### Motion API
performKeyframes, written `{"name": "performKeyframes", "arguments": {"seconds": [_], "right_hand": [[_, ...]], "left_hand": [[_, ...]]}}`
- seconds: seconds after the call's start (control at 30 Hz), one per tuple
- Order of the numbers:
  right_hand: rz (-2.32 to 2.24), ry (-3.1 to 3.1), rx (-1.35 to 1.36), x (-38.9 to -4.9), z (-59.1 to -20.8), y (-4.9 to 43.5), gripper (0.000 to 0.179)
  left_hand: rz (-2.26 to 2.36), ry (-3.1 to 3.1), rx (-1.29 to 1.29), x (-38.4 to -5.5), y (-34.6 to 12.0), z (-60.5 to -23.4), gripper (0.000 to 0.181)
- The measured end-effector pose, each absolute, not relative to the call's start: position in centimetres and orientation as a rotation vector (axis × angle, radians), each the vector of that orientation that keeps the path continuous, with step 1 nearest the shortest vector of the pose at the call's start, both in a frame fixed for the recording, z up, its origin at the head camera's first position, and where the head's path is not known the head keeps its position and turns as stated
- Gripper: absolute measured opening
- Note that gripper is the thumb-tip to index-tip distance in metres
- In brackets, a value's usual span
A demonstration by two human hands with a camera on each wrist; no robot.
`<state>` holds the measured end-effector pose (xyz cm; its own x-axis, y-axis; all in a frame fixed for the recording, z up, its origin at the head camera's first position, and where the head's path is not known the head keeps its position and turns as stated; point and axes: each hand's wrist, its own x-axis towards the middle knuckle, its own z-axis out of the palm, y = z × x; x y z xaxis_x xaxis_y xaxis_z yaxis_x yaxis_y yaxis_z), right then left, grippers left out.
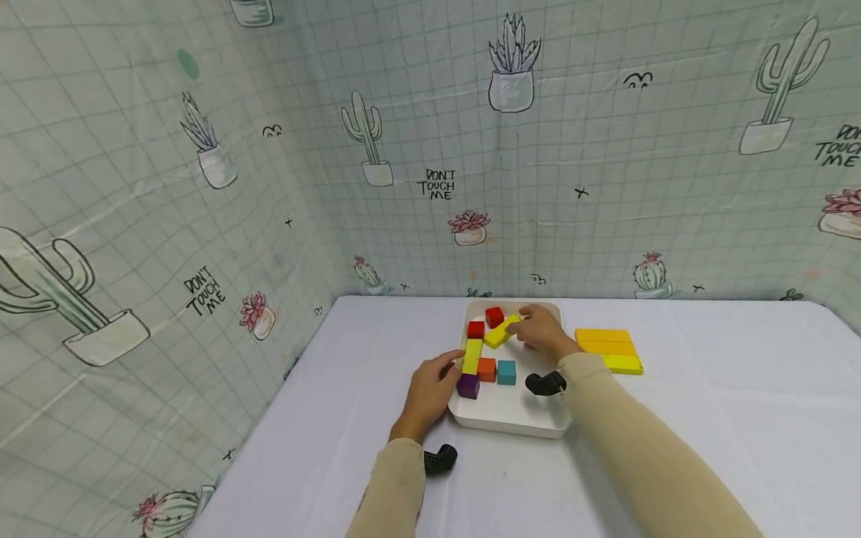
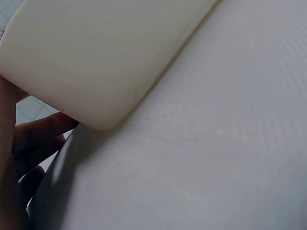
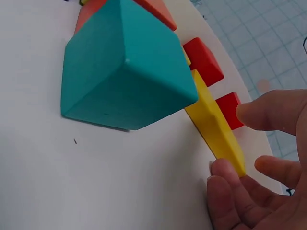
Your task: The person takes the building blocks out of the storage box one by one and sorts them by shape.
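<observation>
My left hand rests at the left rim of the white tray. Its fingertips lie right at a yellow block standing along that side, beside a purple cube. In the left wrist view its loosely bent fingers show outside the tray wall. My right hand reaches over the tray's right part and pinches the near end of a second yellow block, which lies slanted close to two red cubes. The right wrist view shows this yellow block at the fingertips.
An orange cube and a teal cube sit in the tray's middle. Right of the tray, orange-yellow and yellow blocks lie side by side on the white tabletop. A patterned cloth hangs behind.
</observation>
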<state>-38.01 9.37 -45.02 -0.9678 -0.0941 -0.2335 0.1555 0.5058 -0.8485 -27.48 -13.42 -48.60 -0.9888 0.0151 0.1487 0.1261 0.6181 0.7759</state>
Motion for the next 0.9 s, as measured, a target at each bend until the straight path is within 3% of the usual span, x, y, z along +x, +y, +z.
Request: {"name": "performKeyframes", "arguments": {"seconds": [0.9], "right_hand": [[-1.081,2.738,-0.203,-37.23,-44.58,9.32,0.056]], "left_hand": [[-1.291,-2.703,-0.117,-27.53,-13.31,-48.41,0.033]]}}
